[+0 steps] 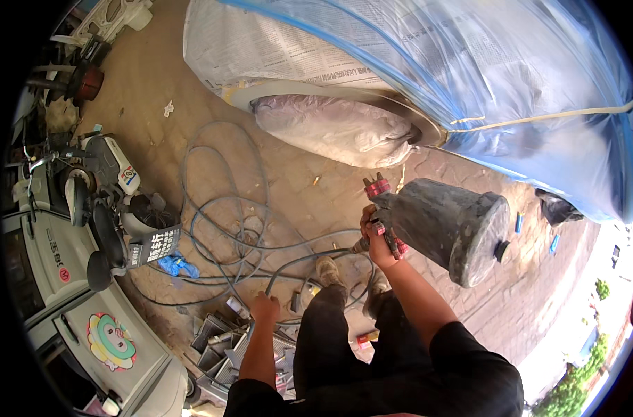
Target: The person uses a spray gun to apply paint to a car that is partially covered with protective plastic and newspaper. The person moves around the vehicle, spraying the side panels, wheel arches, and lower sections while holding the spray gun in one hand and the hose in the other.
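My right hand point(380, 244) is wrapped round a spray gun point(376, 186) with red metal parts, its nozzle toward the car. A large dark grey, paint-smeared cup point(445, 226) is fixed to the gun and tilts to the right. Low on the left, my left hand point(264, 307) is closed round the dark air hose point(299, 257), which runs up to the gun's handle. Beyond the gun is a car wheel point(330, 128) wrapped in cloudy plastic. Newspaper point(282, 52) and blue-edged plastic film point(428, 55) cover the car body around it.
Loops of hose point(226, 205) lie across the brick paving by my feet. A scooter point(111, 187) and a light-coloured van point(87, 320) stand at left. Metal trays and clutter point(219, 347) sit below my left hand. A blue crumpled glove point(177, 265) lies near the scooter.
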{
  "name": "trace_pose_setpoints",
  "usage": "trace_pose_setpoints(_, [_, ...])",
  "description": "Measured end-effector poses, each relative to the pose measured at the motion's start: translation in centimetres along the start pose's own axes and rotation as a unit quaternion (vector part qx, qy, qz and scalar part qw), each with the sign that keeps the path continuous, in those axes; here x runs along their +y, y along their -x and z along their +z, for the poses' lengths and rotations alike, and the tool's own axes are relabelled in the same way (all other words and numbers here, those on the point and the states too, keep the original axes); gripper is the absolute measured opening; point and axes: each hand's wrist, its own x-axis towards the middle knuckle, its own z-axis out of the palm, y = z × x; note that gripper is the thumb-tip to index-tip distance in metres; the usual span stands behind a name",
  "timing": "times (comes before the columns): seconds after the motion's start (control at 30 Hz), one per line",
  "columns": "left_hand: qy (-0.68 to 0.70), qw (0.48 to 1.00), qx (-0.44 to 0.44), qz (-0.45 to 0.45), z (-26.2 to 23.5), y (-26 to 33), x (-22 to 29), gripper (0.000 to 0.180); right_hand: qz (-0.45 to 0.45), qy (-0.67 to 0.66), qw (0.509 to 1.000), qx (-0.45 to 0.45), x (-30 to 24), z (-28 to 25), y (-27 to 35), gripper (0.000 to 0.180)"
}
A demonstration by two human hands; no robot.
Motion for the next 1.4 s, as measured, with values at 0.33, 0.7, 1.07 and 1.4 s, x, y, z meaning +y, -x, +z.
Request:
trace_pose_setpoints(0.33, [-0.033, 0.998, -0.039, -0.031, -10.1, 3.8, -8.0, 0.041, 0.126, -0.226, 0.921, 0.291, 1.0, -4.2, -0.1, 0.005])
trace_pose_setpoints(0.7, [0.003, 0.995, -0.087, -0.038, -15.1, -4.9, -10.7, 0.046, 0.087, -0.145, 0.957, 0.235, 4.1, 1.9, 0.7, 0.003])
trace_pose_setpoints(1.07, [-0.125, 0.985, -0.103, 0.058, -24.1, -13.3, -10.1, 0.036, 0.125, -0.082, 0.905, 0.399, -5.3, -3.7, -1.7, 0.003])
trace_pose_setpoints(1.4, [-0.201, 0.962, -0.117, 0.144, -24.5, -13.9, -10.6, 0.036, -0.139, -0.097, 0.971, 0.169, -5.8, -3.9, -2.3, 0.039])
